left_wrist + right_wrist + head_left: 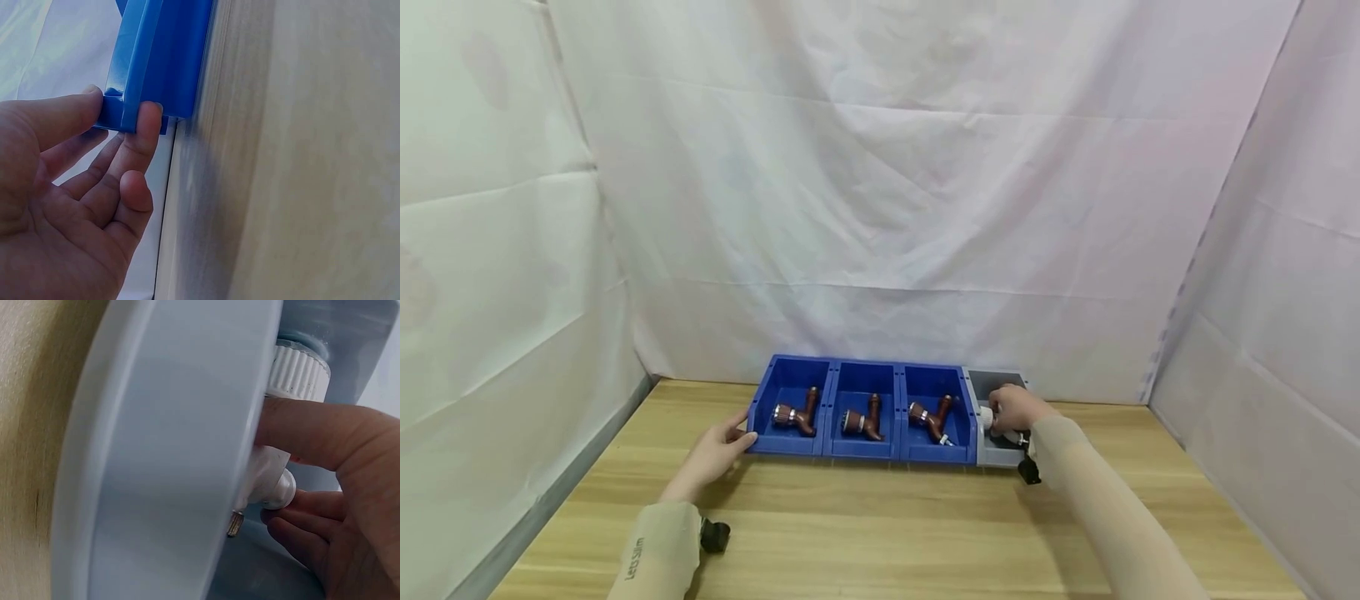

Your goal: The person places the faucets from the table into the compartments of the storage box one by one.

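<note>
My left hand (718,450) pinches the left end wall of the leftmost blue bin (785,445) between thumb and fingers; in the left wrist view they hold its rim corner. My right hand (1018,408) reaches down into the grey bin (1000,457) at the row's right end. In the right wrist view, its thumb and fingers grip a white valve (300,372) with a ribbed knob, a short side stub and a brass-coloured end. The grey bin's front wall (181,437) hides part of the valve there.
Each of the three blue bins holds a brown valve: the left one (806,419), the middle one (871,422) and the right one (935,419). The bins stand side by side on a wooden table (865,525) before white curtains (880,208).
</note>
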The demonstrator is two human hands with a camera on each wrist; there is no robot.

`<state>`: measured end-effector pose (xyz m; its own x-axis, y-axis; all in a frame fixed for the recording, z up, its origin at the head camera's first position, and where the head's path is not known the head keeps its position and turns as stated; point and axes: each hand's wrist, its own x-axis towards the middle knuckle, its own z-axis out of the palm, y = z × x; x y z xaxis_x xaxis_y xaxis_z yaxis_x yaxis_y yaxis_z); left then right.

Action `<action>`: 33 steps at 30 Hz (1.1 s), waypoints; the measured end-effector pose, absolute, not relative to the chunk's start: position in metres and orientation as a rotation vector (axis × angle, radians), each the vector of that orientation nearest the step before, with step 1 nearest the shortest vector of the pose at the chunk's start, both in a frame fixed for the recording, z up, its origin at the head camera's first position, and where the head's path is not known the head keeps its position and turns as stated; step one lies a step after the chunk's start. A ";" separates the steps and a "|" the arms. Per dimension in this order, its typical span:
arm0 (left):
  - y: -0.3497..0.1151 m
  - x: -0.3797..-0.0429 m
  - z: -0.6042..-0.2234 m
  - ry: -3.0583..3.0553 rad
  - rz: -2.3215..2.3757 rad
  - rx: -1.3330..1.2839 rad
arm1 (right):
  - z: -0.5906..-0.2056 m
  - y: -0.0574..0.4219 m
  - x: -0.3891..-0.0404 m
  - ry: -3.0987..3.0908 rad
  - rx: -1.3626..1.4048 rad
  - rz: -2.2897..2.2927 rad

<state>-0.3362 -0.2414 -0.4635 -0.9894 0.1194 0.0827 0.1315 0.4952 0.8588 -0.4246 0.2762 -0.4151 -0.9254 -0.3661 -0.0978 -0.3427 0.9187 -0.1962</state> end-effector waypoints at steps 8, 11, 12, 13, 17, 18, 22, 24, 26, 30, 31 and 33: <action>-0.242 -0.336 -0.462 -2.716 -1.545 -0.209 | -0.415 0.275 -0.428 2.944 -0.522 -0.234; -0.242 -0.336 -0.462 -2.711 -1.545 -0.223 | -0.416 0.275 -0.429 2.940 -0.511 -0.221; -0.242 -0.336 -0.462 -2.711 -1.547 -0.222 | -0.416 0.274 -0.428 2.938 -0.502 -0.219; -0.241 -0.336 -0.462 -2.711 -1.551 -0.220 | -0.416 0.274 -0.428 2.935 -0.501 -0.222; -0.241 -0.335 -0.462 -2.713 -1.549 -0.220 | -0.417 0.273 -0.425 2.934 -0.492 -0.217; -0.240 -0.334 -0.461 -2.712 -1.548 -0.215 | -0.417 0.273 -0.425 2.934 -0.495 -0.217; -0.240 -0.334 -0.462 -2.711 -1.550 -0.202 | -0.417 0.271 -0.423 2.932 -0.509 -0.221; -0.240 -0.334 -0.462 -2.712 -1.554 -0.197 | -0.416 0.271 -0.423 2.932 -0.513 -0.222; -0.241 -0.334 -0.463 -2.712 -1.554 -0.204 | -0.417 0.272 -0.423 2.932 -0.505 -0.221; -0.241 -0.335 -0.464 -2.709 -1.565 -0.200 | -0.419 0.274 -0.426 2.926 -0.503 -0.218; -0.241 -0.336 -0.464 -2.707 -1.566 -0.203 | -0.420 0.274 -0.427 2.925 -0.497 -0.215; -0.241 -0.336 -0.464 -2.705 -1.573 -0.200 | -0.422 0.275 -0.430 2.923 -0.488 -0.210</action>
